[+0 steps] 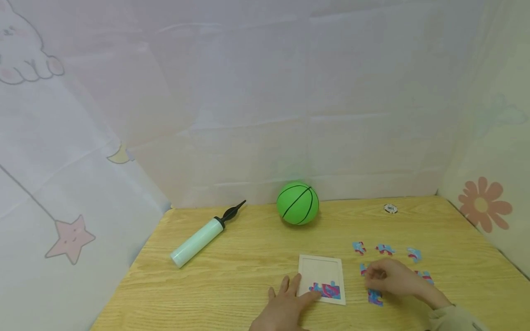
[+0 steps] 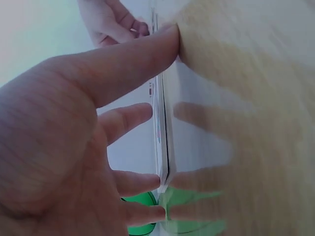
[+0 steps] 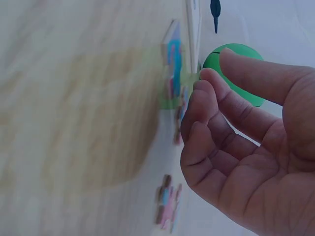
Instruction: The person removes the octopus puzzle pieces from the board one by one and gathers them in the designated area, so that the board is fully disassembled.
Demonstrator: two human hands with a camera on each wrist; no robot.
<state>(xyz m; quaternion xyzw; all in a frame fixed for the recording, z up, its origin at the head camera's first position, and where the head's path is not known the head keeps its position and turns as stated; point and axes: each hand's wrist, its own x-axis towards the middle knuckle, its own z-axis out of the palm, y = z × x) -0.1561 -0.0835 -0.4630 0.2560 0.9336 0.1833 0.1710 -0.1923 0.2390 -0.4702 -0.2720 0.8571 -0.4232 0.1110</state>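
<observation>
In the head view my left hand (image 1: 282,309) lies by a white puzzle tray (image 1: 321,267), fingertips at its left edge and thumb over its lower part. Pink-and-blue jigsaw pieces (image 1: 331,290) sit along the bottom of the tray. The left wrist view shows the fingers (image 2: 129,123) spread and nearly straight. To the right, my right hand (image 1: 391,277) hovers among loose pieces, just above a jigsaw piece (image 1: 375,299). Its fingers (image 3: 199,152) are loosely curled, with a gap between thumb and index finger and nothing visible held.
More loose jigsaw pieces (image 1: 385,249) lie around the right hand. A green ball (image 1: 298,203) stands at the back of the wooden table (image 1: 248,271). On the left is a pale green hand pump (image 1: 198,242) with a black nozzle. A poker chip (image 1: 390,208) lies at the back right.
</observation>
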